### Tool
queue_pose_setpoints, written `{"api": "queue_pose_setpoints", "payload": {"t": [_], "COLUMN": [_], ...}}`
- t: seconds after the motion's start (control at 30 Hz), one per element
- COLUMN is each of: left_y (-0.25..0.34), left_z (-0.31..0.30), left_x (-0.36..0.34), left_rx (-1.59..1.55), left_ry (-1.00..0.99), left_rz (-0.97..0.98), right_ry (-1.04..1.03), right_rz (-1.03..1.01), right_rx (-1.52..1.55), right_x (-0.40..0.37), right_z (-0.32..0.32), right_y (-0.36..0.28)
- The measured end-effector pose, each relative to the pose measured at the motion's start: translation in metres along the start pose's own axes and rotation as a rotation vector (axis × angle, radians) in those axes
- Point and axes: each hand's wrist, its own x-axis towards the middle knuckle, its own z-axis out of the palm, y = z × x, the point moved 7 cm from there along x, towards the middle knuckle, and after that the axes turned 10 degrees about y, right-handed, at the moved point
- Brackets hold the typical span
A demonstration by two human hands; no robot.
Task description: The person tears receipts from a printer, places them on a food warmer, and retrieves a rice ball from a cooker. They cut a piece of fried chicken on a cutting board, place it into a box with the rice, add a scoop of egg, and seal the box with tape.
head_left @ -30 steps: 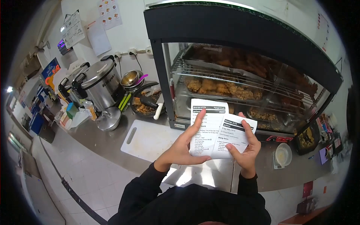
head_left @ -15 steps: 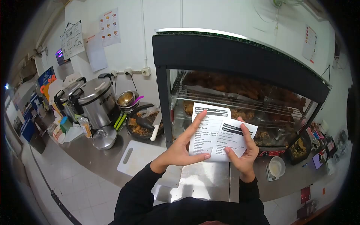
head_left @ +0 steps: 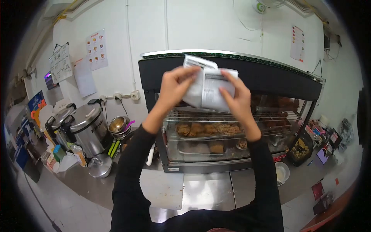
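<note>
The metal counter (head_left: 210, 193) runs below both hands. On it, below and behind the hands, stands the glass display case (head_left: 270, 83). Its middle tray (head_left: 183, 134), beneath the hands, holds golden fried pieces; its bottom tray (head_left: 189, 148), lower down, holds a brown piece at its right end. Darker fried food (head_left: 276, 102) lies on the upper level, just beside the right hand.

Well to the left of the left hand and lower, 2 steel cookers (head_left: 91, 127) stand with lids on, their contents hidden. Below the left hand lies the white cutting board (head_left: 160, 189), dotted with crumbs. Low to the right of the right hand, the black tub (head_left: 302, 150) holds yellowish food, and nearer the hand is the white bowl (head_left: 282, 172), its pale contents unclear. Low to the left of the left hand sit nested metal bowls (head_left: 117, 125).

The left hand (head_left: 172, 88) is narrow, pinching the papers' left side between thumb and bent fingers. The right hand (head_left: 240, 96) grips their right side, thumb and forefinger a little apart. At least 2 printed papers (head_left: 212, 91) overlap between the hands, in front of the case.
</note>
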Motion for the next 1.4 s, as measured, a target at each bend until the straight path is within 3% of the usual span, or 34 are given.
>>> {"api": "queue_pose_setpoints", "payload": {"t": [0.03,0.07,0.2,0.27,0.33,0.47,0.53,0.6,0.67,0.73,0.8,0.87,0.97,1.23,1.4], "left_y": [0.006,0.002,-0.016,-0.010,-0.005,-0.001,0.001,0.000,-0.004,0.002,0.000,0.002,-0.011,-0.007,-0.011], "left_z": [-0.003,-0.005,-0.006,-0.001,0.004,0.016,0.017,0.021,0.016,0.009,0.011,0.014,0.016,0.027,0.017], "left_x": [0.017,0.028,0.039,0.035,0.033,0.036,0.038,0.037,0.038,0.037,0.038,0.037,0.042,0.035,0.036], "left_rx": [0.140,0.306,0.530,0.597,0.550,0.713,0.787,0.955,1.039,1.229,1.211,0.981,0.966,0.924,0.961], "left_ry": [0.078,0.064,0.142,0.135,0.053,-0.017,0.025,0.002,0.014,0.119,0.162,0.115,0.088,0.183,0.192], "left_rz": [0.240,0.175,0.315,0.399,0.299,0.352,0.375,0.516,0.529,0.687,0.796,0.893,0.709,0.868,0.826], "right_ry": [0.033,0.066,0.055,0.039,0.068,0.041,0.007,-0.056,-0.172,-0.193,-0.190,-0.208,-0.251,-0.234,-0.218], "right_rz": [0.015,0.028,0.073,-0.137,-0.158,-0.138,-0.343,-0.320,-0.279,-0.274,-0.301,-0.289,-0.254,-0.208,-0.313], "right_rx": [-0.008,-0.016,-0.142,-0.349,-0.460,-0.551,-0.588,-0.605,-0.656,-0.661,-0.671,-0.703,-0.730,-0.814,-0.826], "right_x": [0.014,0.025,0.041,0.042,0.043,0.047,0.050,0.054,0.054,0.054,0.053,0.052,0.049,0.048,0.046], "right_z": [0.000,0.000,-0.008,-0.008,-0.010,-0.010,-0.002,-0.002,0.002,0.001,0.001,0.006,0.011,0.012,0.010], "right_y": [0.015,0.030,0.068,0.059,0.051,0.042,0.034,0.034,0.038,0.040,0.036,0.036,0.035,0.036,0.034]}}
